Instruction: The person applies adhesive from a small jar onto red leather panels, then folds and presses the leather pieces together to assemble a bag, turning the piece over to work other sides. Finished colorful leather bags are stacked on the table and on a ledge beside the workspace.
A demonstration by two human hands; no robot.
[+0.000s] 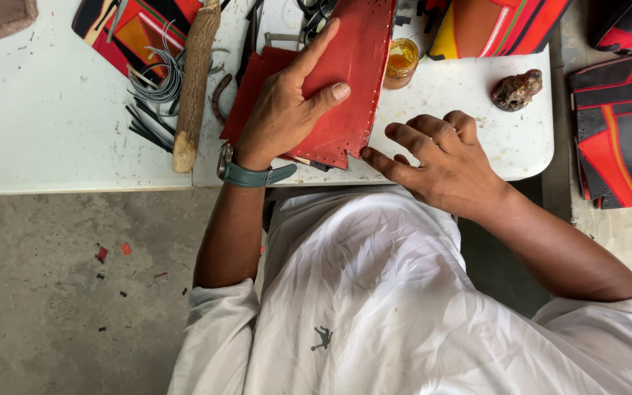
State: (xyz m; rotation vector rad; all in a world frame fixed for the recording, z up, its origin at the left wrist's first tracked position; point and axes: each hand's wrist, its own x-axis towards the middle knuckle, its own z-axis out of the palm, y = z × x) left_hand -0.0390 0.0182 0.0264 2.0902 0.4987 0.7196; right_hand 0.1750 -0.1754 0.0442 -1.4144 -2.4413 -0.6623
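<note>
The red leather piece [356, 80] lies flat on the white bench [53, 124], its edges lined with small punched holes, over a second red piece [246, 95] beneath it. The left hand [287, 110] presses down on it, palm flat and fingers [316, 47] spread. The right hand [444, 161] rests just beside its lower corner, fingers loosely curled and holding nothing. Beyond the leather stands a small jar of amber liquid [402, 61], possibly glue. A rough wooden stick [195, 80] and dark strips [148, 128] lie to one side, a brownish lump [517, 89] to the other.
</note>
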